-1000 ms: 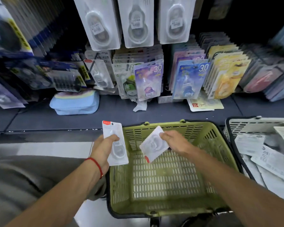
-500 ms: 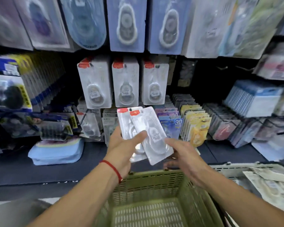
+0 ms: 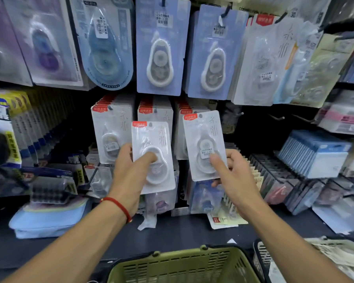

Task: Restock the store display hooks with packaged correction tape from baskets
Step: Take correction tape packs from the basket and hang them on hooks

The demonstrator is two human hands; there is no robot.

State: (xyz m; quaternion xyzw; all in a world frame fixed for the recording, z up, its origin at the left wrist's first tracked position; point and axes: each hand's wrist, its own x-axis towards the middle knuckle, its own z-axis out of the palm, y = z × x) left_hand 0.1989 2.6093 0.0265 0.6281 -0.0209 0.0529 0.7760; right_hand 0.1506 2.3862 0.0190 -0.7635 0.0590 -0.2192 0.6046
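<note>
While we look up at the wall of hooks, we hold one flat pack in each hand. Our left hand [image 3: 129, 176] grips a white pack [image 3: 153, 158] from below, with the thumb pressed on its smooth, clear plastic bubble. Our right hand [image 3: 233, 176] pinches a second white pack [image 3: 204, 146] at its lower edge. Both packs are shiny cards with round corners, a small red label at the top and a pear-shaped white tape roller inside. We hold them upright, side by side but apart, in front of three rows of the same packs [image 3: 110, 129] that hang from the hooks. Bigger blue packs [image 3: 159, 48] hang above. Down low we see the holey plastic rim of a green basket [image 3: 182, 264], and a white basket [image 3: 262, 254] just to its right.
</note>
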